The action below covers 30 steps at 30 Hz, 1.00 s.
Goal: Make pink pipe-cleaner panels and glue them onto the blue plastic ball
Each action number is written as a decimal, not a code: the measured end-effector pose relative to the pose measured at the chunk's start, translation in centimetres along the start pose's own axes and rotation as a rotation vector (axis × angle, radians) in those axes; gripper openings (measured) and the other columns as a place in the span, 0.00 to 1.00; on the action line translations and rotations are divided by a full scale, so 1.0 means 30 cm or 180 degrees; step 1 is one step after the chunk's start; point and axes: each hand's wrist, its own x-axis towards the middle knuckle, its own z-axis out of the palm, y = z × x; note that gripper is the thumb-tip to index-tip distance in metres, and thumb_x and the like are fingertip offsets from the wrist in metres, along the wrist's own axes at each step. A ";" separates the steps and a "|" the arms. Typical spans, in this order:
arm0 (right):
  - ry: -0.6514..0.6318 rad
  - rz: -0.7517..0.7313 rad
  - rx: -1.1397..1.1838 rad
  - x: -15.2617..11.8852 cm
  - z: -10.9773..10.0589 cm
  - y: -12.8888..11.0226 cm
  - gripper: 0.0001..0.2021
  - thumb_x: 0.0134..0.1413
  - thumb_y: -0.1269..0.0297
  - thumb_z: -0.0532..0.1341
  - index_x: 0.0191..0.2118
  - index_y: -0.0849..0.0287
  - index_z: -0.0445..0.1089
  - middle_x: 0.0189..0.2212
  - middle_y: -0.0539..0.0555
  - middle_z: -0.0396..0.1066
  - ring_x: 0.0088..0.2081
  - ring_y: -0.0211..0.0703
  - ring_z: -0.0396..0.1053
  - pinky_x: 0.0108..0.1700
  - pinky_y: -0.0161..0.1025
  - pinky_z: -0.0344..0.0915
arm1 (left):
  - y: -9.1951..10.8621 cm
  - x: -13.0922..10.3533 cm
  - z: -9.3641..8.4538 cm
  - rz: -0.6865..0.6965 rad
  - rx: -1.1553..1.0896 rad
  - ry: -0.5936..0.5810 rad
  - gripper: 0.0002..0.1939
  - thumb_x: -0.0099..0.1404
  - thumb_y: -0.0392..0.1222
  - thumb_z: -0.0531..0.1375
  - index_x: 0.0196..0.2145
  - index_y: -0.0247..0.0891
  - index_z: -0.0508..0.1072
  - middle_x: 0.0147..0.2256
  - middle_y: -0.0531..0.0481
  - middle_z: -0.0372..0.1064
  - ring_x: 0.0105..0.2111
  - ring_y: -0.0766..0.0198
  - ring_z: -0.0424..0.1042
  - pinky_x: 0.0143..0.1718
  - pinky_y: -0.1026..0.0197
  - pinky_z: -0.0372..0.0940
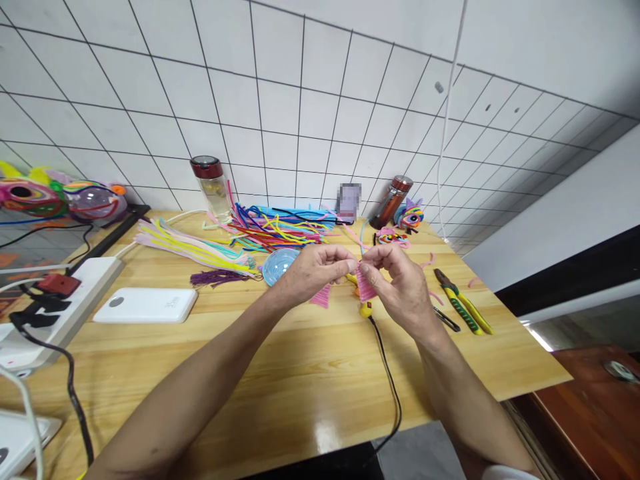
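Above the wooden table, my right hand (395, 280) is closed on a small pink ribbed piece (367, 287), pinched between thumb and fingers. My left hand (325, 270) has its fingers pressed together at the upper left edge of that piece; whatever its fingertips hold is too small to make out. Another pink ribbed piece (321, 297) shows below my left hand. Between and beneath the hands is a yellow tool end (366, 310) with a black cord running to the front edge. A blue round bowl (280, 265) is partly behind my left hand.
Colourful pipe cleaners (280, 227) lie at the back beside a glass bottle (210, 183). Pliers (463, 303) rest on the right. A white power bank (145, 305) and a power strip (85, 300) with cables are on the left. A thermos (393, 202) stands at the back right.
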 end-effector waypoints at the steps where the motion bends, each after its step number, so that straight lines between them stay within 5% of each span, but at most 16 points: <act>1: 0.0008 -0.0015 -0.0008 0.000 0.000 -0.002 0.04 0.65 0.62 0.66 0.40 0.52 0.71 0.34 0.52 0.77 0.34 0.43 0.73 0.40 0.42 0.71 | 0.001 -0.001 0.001 0.0008 0.0015 0.0008 0.15 0.62 0.52 0.69 0.32 0.35 0.80 0.27 0.53 0.71 0.26 0.69 0.62 0.30 0.63 0.59; 30: 0.0259 -0.0268 -0.0265 -0.005 0.012 -0.001 0.03 0.63 0.66 0.66 0.42 0.53 0.73 0.34 0.51 0.80 0.33 0.41 0.75 0.38 0.39 0.73 | 0.008 0.001 0.023 0.0106 -0.0103 0.0151 0.11 0.59 0.47 0.69 0.31 0.35 0.80 0.27 0.52 0.73 0.26 0.69 0.65 0.31 0.64 0.63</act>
